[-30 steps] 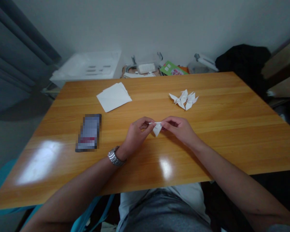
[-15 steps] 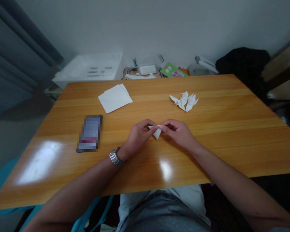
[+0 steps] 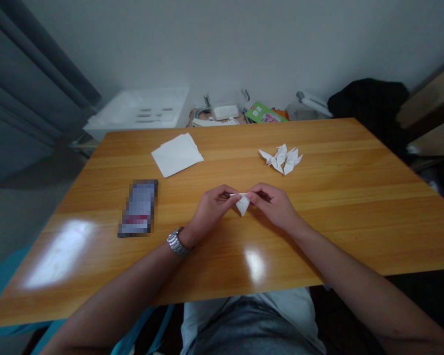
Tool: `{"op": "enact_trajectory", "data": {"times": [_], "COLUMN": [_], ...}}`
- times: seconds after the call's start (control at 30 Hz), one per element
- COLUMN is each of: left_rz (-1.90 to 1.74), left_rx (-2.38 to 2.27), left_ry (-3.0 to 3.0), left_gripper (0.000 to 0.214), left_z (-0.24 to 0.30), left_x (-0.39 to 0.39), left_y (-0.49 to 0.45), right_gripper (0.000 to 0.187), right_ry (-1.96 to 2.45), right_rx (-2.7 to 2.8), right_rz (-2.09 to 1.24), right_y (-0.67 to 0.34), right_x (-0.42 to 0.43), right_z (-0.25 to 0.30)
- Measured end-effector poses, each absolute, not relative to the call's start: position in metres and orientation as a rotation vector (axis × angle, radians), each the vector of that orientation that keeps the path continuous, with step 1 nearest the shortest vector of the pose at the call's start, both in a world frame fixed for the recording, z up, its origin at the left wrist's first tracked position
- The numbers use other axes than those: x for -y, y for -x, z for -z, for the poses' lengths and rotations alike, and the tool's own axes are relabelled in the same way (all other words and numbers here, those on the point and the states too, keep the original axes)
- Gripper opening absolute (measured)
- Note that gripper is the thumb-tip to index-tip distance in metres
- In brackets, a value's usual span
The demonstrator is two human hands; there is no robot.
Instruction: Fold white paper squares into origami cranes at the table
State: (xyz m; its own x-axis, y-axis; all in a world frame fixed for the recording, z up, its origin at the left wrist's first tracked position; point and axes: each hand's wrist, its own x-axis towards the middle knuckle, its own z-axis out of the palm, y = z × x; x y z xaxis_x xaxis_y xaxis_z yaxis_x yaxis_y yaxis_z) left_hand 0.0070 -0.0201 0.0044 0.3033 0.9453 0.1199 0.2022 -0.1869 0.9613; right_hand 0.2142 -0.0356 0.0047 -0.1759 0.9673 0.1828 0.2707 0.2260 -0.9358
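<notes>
A small piece of folded white paper (image 3: 243, 204), its point toward me, is held between both hands above the front middle of the wooden table (image 3: 340, 222). My left hand (image 3: 215, 207) pinches its left upper corner between thumb and fingers. On the other side my right hand (image 3: 274, 203) grips the right upper corner in the same way. The fingers behind the paper are partly hidden. Beyond my right hand lie several folded white paper figures (image 3: 281, 158), bunched together with pointed tips.
White paper sheets (image 3: 177, 155) lie stacked at the back left. A phone (image 3: 138, 207) with a blurred screen rests left of my hands. Past the far edge are a white tray (image 3: 133, 106), a green booklet (image 3: 264, 113) and a black cloth-like heap (image 3: 368, 103).
The whole view has tilted slightly, so the table sits a little lower in it. Both hands keep their pinch on the folded paper, whose front now shows a bit wider between the thumbs.
</notes>
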Motion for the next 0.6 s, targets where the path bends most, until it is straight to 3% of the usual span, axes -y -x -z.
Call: {"op": "enact_trajectory", "data": {"times": [0.6], "left_rz": [-0.908], "left_rx": [-1.024], "left_ry": [-1.482], "left_gripper": [0.044], "left_z": [-0.001], "left_x": [-0.007], "left_y": [-0.001], "right_gripper": [0.034], "right_ry": [1.136], "right_rx": [1.578], "right_rz": [-1.195], "right_y": [-0.215], "right_x": [0.002], "right_z": [0.002]}}
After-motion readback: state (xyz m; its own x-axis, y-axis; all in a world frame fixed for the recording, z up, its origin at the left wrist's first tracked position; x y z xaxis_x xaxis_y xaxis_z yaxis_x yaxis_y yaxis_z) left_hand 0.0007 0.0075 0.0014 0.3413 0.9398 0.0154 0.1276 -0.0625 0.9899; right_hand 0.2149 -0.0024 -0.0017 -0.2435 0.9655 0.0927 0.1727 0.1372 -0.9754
